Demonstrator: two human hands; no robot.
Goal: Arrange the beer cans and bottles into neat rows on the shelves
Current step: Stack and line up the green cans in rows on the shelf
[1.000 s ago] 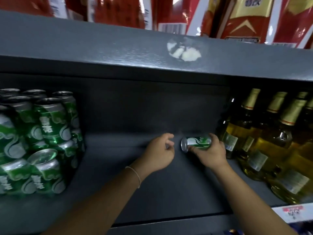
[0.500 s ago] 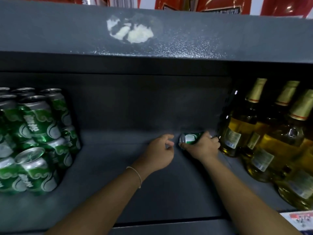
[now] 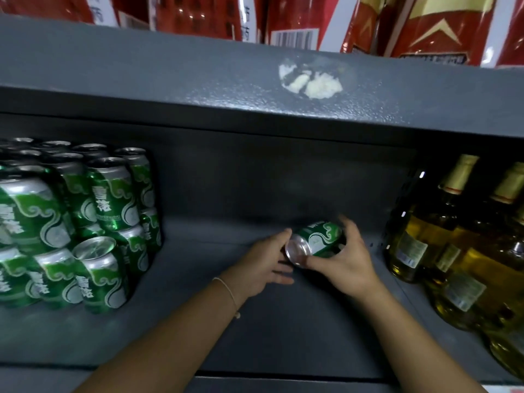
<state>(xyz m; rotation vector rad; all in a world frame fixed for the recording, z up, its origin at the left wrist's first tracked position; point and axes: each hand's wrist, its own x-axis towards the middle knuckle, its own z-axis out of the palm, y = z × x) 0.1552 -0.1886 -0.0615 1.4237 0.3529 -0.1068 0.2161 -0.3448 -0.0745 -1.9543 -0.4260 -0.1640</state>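
Your right hand (image 3: pixel 344 262) clasps the tipped green can (image 3: pixel 316 241); left of the can, your left hand (image 3: pixel 262 268) touches it, fingers relaxed.

dark grey metal shelf (image 3: pixel 198 330), seen from above and in front. at left, green beer cans (image 3: pixel 85 222) stand upright, stacked in two tiers. at right, gold-capped bottles (image 3: pixel 442 236) of yellow liquid stand in rows. the upper shelf (image 3: pixel 141 72) carries red packages (image 3: pixel 297 18).
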